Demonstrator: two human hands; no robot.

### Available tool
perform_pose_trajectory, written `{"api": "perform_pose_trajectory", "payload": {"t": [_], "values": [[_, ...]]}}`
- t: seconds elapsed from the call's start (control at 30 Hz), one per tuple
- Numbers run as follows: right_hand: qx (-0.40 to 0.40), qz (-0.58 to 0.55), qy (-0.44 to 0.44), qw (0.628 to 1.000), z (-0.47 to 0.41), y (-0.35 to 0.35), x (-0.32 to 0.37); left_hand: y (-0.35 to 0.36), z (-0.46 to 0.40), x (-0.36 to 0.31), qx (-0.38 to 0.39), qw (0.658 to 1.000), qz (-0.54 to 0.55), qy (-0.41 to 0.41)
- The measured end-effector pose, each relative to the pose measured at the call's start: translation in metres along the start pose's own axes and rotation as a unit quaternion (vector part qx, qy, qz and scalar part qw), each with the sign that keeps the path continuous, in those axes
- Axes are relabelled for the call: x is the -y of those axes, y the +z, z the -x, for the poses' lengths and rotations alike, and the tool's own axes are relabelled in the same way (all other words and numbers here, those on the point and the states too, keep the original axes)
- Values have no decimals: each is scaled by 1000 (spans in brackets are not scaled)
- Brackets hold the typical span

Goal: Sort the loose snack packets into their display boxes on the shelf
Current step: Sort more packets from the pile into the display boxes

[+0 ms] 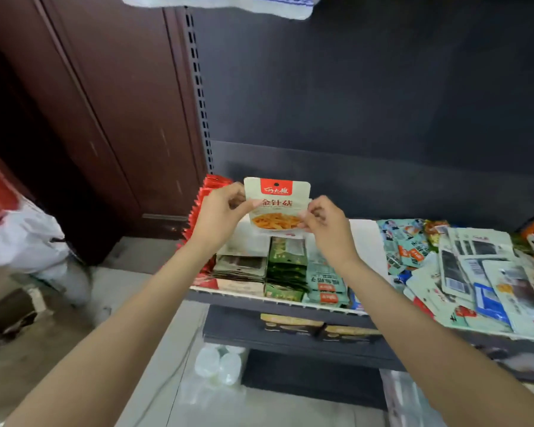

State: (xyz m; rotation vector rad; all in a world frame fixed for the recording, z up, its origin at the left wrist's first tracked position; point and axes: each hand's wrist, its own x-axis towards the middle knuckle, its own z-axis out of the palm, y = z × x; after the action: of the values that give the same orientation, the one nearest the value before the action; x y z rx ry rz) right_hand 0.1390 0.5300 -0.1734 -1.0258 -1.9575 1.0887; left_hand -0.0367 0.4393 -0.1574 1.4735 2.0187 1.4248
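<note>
A pale packet (pixel 277 204) is held upright above the boxes (pixel 278 269) on the shelf (pixel 278 306). The left hand (pixel 219 212) pinches its left edge, the right hand (pixel 322 223) its right edge. Loose packets (pixel 475 272) lie to the right.

Pale packet (pixel 277 204), red label, upright above rows of filed packets (pixel 278 269); loose packets (pixel 475 272) heaped right on shelf (pixel 278 306).

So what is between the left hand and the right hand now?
In the head view, one pale snack packet with a red label spans the gap. The left hand pinches its left edge and the right hand its right edge, above the sorted rows.
</note>
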Motion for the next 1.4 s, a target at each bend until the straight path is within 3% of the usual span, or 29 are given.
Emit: {"api": "perform_pose_trajectory", "payload": {"t": [0.23, 0.5, 0.67, 0.83, 0.9, 1.0, 1.13, 1.27, 1.4], "values": [[23, 17, 45, 999, 8, 52, 11, -36, 8, 39, -5, 998, -62, -1], [89, 95, 50, 990, 8, 70, 13, -53, 8, 62, 46, 990, -132, 17], [136, 198, 43, 970, 9, 70, 9, -53, 11, 67, 117, 967, -218, 54], [238, 273, 45, 931, 13, 66, 5, -38, 18, 68, 265, 897, -346, 73], [251, 253, 44, 933, 13, 60, 6, -34, 18, 65, 267, 904, -329, 55], [224, 198, 42, 953, 14, 45, 3, -23, 19, 50, 244, 932, -268, 24], [112, 125, 53, 984, 13, 10, -17, 18, 22, 15, 203, 970, -136, 7], [9, 125, 80, 989, 12, -47, -60, 96, 18, -30, 223, 970, -88, 32], [-17, 183, 147, 972, 17, -119, -118, 192, 12, -74, 265, 961, -82, 2]]}}
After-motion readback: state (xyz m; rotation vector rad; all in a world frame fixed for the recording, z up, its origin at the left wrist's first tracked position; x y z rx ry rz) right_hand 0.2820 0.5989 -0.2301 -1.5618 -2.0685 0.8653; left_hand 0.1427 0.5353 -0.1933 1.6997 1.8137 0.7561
